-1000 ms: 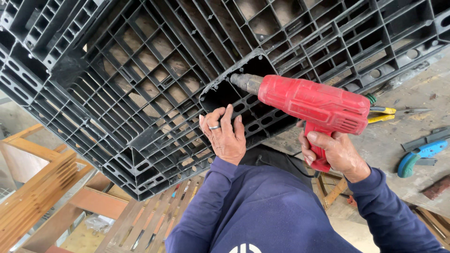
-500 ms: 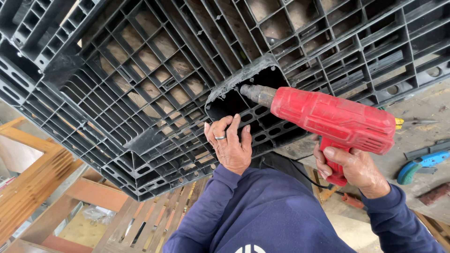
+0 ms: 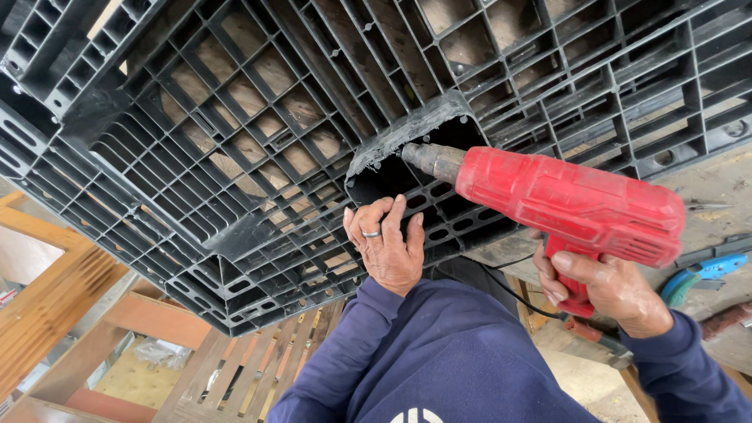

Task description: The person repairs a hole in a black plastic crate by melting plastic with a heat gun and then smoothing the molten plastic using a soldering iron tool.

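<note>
A large black plastic pallet [image 3: 235,133] with a grid of ribs fills the upper view, lying on a workbench. My right hand [image 3: 607,286] grips the handle of a red electric drill [image 3: 572,204], whose metal chuck points into a square pocket at the pallet's edge. My left hand [image 3: 385,244], with a ring on one finger, presses flat against the pallet's rim just below that pocket, fingers together and holding nothing. Both arms wear dark blue sleeves.
A blue and green handled tool [image 3: 701,274] lies on the grey workbench [image 3: 721,188] at the right. Wooden slatted frames [image 3: 258,368] and beams [image 3: 55,305] stand below and to the left. A black cord [image 3: 509,290] hangs under the drill.
The drill and my right hand have shifted right and down a little. My left hand slid slightly lower on the pallet rim. The view has moved closer to the pallet.
</note>
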